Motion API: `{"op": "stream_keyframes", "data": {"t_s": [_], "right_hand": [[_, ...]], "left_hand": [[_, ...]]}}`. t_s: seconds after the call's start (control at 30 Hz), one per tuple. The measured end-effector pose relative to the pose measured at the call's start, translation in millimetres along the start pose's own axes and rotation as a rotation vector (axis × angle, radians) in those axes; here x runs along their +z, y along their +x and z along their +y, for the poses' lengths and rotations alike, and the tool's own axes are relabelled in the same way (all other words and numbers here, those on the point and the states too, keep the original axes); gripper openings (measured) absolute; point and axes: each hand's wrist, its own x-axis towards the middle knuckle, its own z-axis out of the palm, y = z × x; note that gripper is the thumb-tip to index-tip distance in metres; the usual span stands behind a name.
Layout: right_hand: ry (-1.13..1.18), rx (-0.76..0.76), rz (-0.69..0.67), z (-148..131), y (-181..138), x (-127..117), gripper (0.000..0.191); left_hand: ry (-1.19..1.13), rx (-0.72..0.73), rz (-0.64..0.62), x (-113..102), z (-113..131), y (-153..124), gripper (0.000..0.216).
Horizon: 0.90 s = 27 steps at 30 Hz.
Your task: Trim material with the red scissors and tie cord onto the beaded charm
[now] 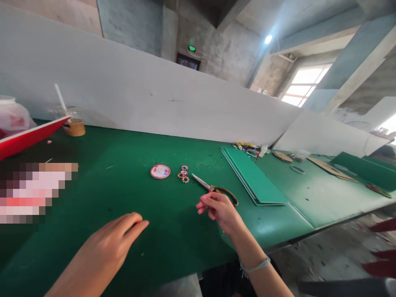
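My left hand (113, 245) rests palm down on the green table mat (130, 198), fingers stretched forward, holding nothing. My right hand (218, 210) hovers low over the mat with its fingers curled and thumb against the fingertips; nothing shows in it. A pair of scissors (213, 189) lies just beyond it, blades pointing left, its yellow-black handle next to my knuckles. Farther left lie a small cluster of coloured beads (183, 174) and a round red-rimmed disc (160, 171).
A stack of green sheets (253, 177) lies to the right, with cardboard pieces, rings and small tools beyond it. A white board (139, 95) walls the table's far side. A red tray (27, 136) and a small basket (74, 127) stand at far left. The table edge runs near right.
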Motion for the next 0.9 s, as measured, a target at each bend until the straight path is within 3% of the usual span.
{"op": "stream_keyframes", "data": {"t_s": [0.1,0.2,0.33,0.53,0.63,0.77,0.9], "right_hand": [[-0.088,-0.047,0.052,5,1,4,0.031],[-0.123,-0.067,0.100,10,3,8,0.028],[-0.139,-0.086,0.118,14,3,10,0.027],[-0.182,-0.103,0.080,13,3,10,0.024],[-0.181,-0.110,0.087,12,3,10,0.025],[-0.166,-0.109,0.124,12,3,10,0.025],[-0.137,-0.106,0.134,12,4,9,0.026]], "left_hand": [[-0.065,-0.060,-0.117,1,-1,1,0.057],[-0.192,-0.170,-0.190,0,-5,2,0.046],[-0.236,-0.364,-0.197,-3,-8,3,0.033],[-0.172,-0.435,-0.198,4,-8,1,0.034],[-0.089,-0.421,-0.220,10,0,9,0.032],[-0.105,-0.234,-0.163,11,18,33,0.033],[-0.074,-0.191,-0.140,8,25,53,0.028]]}}
